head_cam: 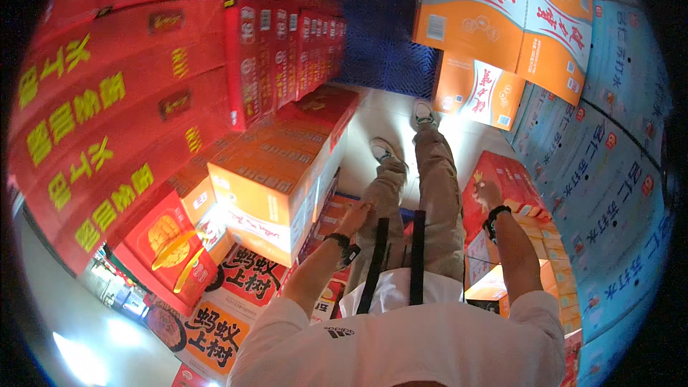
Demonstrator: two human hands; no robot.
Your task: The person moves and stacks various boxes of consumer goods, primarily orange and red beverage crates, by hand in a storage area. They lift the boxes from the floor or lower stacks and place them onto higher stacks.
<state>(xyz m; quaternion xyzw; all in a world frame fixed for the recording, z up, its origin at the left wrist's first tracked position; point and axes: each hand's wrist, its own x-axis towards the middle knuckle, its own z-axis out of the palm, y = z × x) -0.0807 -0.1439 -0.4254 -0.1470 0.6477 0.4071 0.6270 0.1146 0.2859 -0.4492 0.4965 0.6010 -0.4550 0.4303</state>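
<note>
My left hand hangs beside my left thigh, a dark band on its wrist. It is small and partly blurred, so its grip is unclear. To the right of my legs, my right hand is curled in with nothing visible in it. Behind that hand, in this view, stands a red carton. An orange-and-white drink carton lies to the left, beyond my left hand. My beige trousers and light sneakers show on the pale tiled floor, one foot ahead of the other.
Tall stacks of red cartons line the left side. Light-blue cartons form a wall on the right. Orange cartons jut in at the front right, beside a dark blue textured surface. Printed food cartons and a red gift box sit low left.
</note>
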